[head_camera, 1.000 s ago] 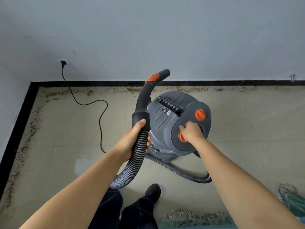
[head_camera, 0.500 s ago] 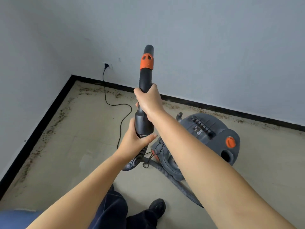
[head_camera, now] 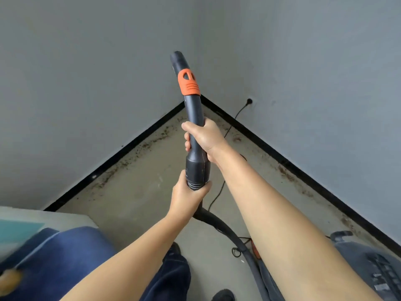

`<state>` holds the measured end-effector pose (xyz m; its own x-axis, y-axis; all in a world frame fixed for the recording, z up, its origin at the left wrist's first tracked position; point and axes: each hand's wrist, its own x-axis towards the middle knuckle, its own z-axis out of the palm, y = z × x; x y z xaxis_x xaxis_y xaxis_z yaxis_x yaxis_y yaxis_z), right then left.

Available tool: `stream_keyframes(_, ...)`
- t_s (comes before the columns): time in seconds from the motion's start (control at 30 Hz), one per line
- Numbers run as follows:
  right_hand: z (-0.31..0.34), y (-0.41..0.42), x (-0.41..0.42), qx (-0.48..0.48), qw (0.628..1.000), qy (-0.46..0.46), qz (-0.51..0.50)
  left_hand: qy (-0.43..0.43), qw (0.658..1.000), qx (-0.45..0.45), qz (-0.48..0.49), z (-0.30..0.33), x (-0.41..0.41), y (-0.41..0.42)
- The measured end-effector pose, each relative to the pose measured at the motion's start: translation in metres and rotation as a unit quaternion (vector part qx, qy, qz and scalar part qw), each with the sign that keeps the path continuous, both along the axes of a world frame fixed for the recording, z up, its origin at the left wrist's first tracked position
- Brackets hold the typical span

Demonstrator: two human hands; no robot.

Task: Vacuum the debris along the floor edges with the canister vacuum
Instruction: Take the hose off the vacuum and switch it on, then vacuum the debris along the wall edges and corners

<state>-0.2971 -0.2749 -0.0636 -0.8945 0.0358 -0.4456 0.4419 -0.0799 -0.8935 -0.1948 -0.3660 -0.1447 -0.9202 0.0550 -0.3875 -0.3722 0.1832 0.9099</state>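
Debris [head_camera: 121,168] lining skirting at 10 o'clock, uncollected. Left hand [head_camera: 186,196] gripping hose cuff; right hand [head_camera: 206,137] gripping wand [head_camera: 193,109], nozzle raised toward corner at 12 o'clock. Canister vacuum [head_camera: 368,268] sitting at 4 o'clock. Vacuuming not yet begun.

Both hands are gripping the vacuum wand [head_camera: 193,118]: right hand [head_camera: 206,137] above, left hand [head_camera: 187,195] at the hose cuff, nozzle pointing toward the debris-lined corner [head_camera: 165,135]

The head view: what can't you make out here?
- Canister vacuum: cut off by the bottom-right corner and hidden behind the right forearm.
- Hose: its joint to the canister is hidden by that forearm.
- Blue object bottom left: blurred, unidentifiable.
- Debris: too small to identify.
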Motion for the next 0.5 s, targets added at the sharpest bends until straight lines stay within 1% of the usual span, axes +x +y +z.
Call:
stream_keyframes(0.1,-0.019,-0.052,-0.038,0.030,0.998,0.001,0.050,-0.026,0.998,-0.011,0.055,-0.011,-0.036,-0.033)
stream_keyframes(0.2,-0.037,-0.089,-0.062,0.049,0.995,-0.013,0.088,-0.106,0.991,0.014,0.078,-0.029,-0.060,-0.062)
stream_keyframes(0.27,-0.049,-0.107,-0.075,0.054,0.992,-0.025,0.107,-0.140,0.987,0.027,0.079,-0.040,-0.071,-0.079)
stream_keyframes(0.4,-0.071,-0.134,-0.096,0.044,0.988,-0.039,0.143,-0.157,0.982,0.026,0.098,-0.062,-0.087,-0.100)
stream_keyframes(0.5,-0.100,-0.143,-0.113,0.037,0.982,-0.040,0.178,-0.163,0.980,0.032,0.109,-0.090,-0.100,-0.106)
